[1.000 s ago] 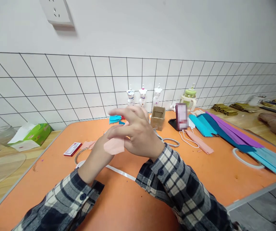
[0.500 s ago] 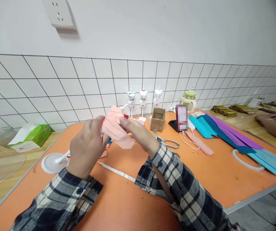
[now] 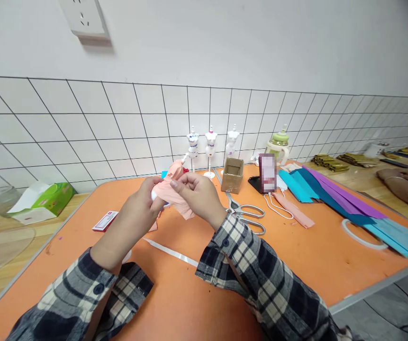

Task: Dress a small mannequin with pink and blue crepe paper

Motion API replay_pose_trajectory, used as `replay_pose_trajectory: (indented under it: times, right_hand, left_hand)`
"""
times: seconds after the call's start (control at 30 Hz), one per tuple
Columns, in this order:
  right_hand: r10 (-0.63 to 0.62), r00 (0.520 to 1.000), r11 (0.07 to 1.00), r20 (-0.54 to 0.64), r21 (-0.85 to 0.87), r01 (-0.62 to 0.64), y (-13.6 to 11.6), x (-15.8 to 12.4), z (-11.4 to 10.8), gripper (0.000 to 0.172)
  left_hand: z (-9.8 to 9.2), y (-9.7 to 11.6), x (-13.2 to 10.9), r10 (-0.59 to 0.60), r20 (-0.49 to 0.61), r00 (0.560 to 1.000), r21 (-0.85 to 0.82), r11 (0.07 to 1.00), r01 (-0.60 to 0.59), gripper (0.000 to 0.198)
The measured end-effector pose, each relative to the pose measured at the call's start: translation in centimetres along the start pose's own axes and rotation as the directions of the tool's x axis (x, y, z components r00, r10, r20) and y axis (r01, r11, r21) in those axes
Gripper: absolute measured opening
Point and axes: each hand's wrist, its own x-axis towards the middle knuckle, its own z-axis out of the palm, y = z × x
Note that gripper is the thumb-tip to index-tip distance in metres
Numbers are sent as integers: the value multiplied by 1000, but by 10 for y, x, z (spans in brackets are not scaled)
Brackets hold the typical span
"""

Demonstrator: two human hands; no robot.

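Note:
My left hand point(image 3: 141, 206) is closed around a miniature dress form point(image 3: 153, 194), which is tilted and mostly hidden by peach-pink crepe paper point(image 3: 167, 193) draped over it. Part of the form's round white base point(image 3: 127, 256) peeks out behind my left wrist. With thumb and fingers pressed together, my right hand point(image 3: 202, 195) pinches the crepe paper on its right side. Large scissors point(image 3: 246, 213) lie just right of that hand. Below both hands, a white strip point(image 3: 171, 251) rests on the orange table point(image 3: 175, 303).
Three small white dress forms point(image 3: 211, 139) stand by the tiled wall, near a cardboard box point(image 3: 232, 175). A phone point(image 3: 267, 173), a green-lidded bottle point(image 3: 279, 142) and coloured crepe sheets point(image 3: 342, 194) are to the right. Another person's hand point(image 3: 403, 182) shows far right. A tissue pack point(image 3: 52, 199) lies left.
My left hand has turned and the form's base has swung rightward behind my wrist, uncovering a red-and-white card on the left. My right fingers now pinch the paper farther left.

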Motion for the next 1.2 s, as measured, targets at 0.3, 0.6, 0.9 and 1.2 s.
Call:
replay_pose_trajectory:
  times: [0.3,0.6,0.9,1.2]
  right_hand:
    - [-50,996,989,-70,-140,40,-7,-3,0,31]
    - [-105,985,994,-140,-57,98,-8,-4,0,34]
    - [-22,1000,988,-8,-155,20,-13,-4,-6,38]
    - [9,980,990,200,136,-37,-16,-2,-6,44]
  left_hand:
    - [-8,3,-7,-21,302,953,-544,818,190,35]
    - [-15,0,-2,85,446,891,-801,481,356,26]
    - [-10,-4,0,16,382,924,-777,547,312,44]
    - [-16,-1,0,65,345,936,-797,548,256,36]
